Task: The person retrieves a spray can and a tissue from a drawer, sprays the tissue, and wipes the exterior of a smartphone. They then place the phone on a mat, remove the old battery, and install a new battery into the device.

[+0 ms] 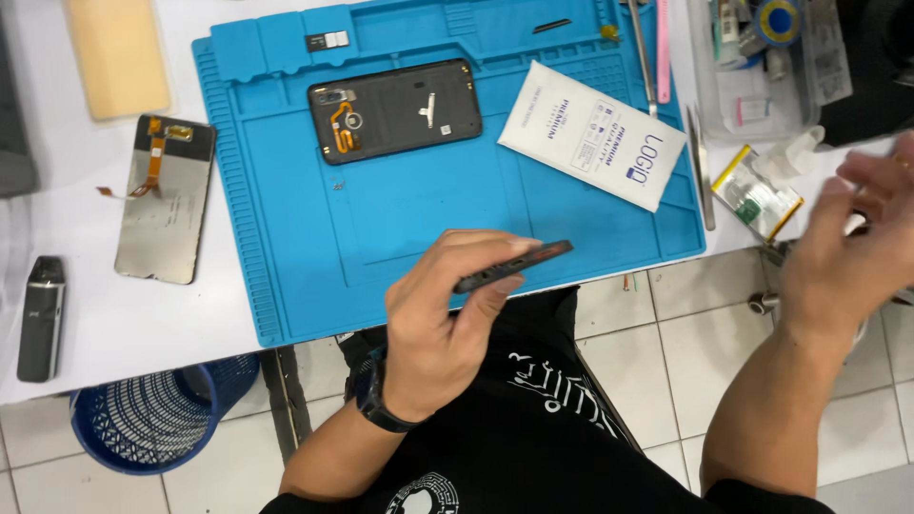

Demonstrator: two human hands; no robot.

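A loose screen [164, 200] lies at the left of the counter [86, 305]. A back cover [395, 110] rests on the blue mat [381, 238]. My left hand [443, 319] grips a phone [512, 266] edge-on above the mat's near edge. My right hand [852, 243] hovers open and blurred, holding nothing, near a battery [757, 195].

A blue work mat [419, 219] covers the middle of the white table [86, 314]. On its far part lies a black phone back cover [395, 109], inner side up, with a white packet [592, 133] to its right. Left of the mat lies a detached screen [167, 200] with an orange flex cable, and a small dark device [41, 317] nearer. A blue mesh bin [157, 414] stands on the tiled floor.
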